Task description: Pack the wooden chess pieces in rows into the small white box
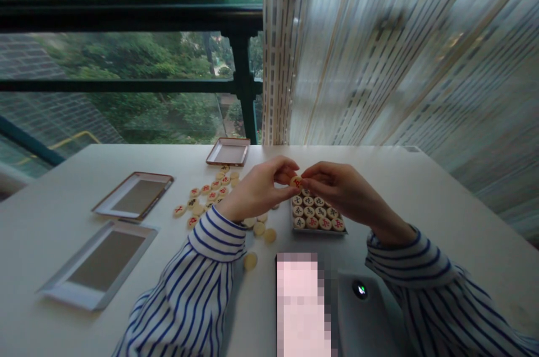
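A round xiangqi piece point(296, 182) with a red character is pinched between my two hands. My left hand point(263, 186) grips its left side with thumb and fingers. From the right, the fingertips of my right hand point(343, 188) close on the same piece. Just beneath them stands a shallow tray point(320, 232) with rows of pieces, black characters on most and red ones in the front row; my hands hide its far part. Loose xiangqi pieces point(205, 190) lie scattered left of and behind my left forearm, some face up and some showing blank backs.
A small box lid point(228, 164) lies at the back, with another brown-edged lid point(133, 216) and a silvery tray point(99, 306) at left. A phone point(301, 306) and a grey device with a lit display point(364, 317) lie in front. Windows and a curtain point(357, 65) border the table.
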`<state>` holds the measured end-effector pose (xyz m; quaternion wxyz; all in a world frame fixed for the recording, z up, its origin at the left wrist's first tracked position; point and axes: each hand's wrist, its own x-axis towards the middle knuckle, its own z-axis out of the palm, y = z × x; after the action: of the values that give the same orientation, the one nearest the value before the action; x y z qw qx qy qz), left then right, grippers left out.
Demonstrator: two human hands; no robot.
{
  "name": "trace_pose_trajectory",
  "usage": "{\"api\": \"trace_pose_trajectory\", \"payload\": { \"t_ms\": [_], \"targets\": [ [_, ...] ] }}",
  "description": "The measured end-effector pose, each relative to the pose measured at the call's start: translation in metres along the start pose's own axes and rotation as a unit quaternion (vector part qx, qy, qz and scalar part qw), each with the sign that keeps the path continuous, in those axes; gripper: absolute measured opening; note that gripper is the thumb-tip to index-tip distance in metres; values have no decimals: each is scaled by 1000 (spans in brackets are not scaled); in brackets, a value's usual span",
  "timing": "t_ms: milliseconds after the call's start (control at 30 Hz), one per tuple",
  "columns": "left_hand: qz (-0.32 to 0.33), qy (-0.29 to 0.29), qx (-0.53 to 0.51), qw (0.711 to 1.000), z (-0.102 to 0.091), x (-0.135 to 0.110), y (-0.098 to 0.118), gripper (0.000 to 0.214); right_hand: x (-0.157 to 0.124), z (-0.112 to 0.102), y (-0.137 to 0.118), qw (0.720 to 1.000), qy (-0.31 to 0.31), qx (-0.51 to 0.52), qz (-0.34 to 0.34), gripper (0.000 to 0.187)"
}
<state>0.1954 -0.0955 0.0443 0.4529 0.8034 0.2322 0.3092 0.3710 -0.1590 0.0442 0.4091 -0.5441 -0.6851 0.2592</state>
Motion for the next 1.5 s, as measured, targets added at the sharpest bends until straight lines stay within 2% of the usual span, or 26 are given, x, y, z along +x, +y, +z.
{"api": "trace_pose_trajectory", "payload": {
  "t_ms": [233, 467, 600, 700, 933, 1133, 1367, 1500],
  "targets": [
    [-77, 6, -92, 993, -2, 2, 5, 30, -1, -1, -5, 997, -19, 68, 31, 26],
    [-128, 27, -119, 984, -3, 4, 12, 25, -2, 0, -5, 996, -39, 84, 12, 25],
    [-139, 36, -85, 986, -4, 5, 13, 19, -3, 0, -4, 999, -38, 33, -7, 25],
    [-153, 41, -54, 986, -4, 4, 12, 19, -4, -1, -6, 998, -29, -47, -35, 24],
    [-160, 32, -40, 986, -3, 4, 11, 17, -5, -6, -13, 968, -33, -227, -102, 24],
    [-150, 28, -23, 988, -4, 4, 11, 18, -5, -6, -15, 952, -42, -269, -140, 24],
    [-160, 34, -28, 986, -3, 4, 9, 18, -6, -4, -13, 945, -38, -298, -128, 25],
    [-170, 19, -28, 985, -3, 5, 9, 19, -5, -4, -12, 940, -36, -307, -144, 22]
  ]
}}
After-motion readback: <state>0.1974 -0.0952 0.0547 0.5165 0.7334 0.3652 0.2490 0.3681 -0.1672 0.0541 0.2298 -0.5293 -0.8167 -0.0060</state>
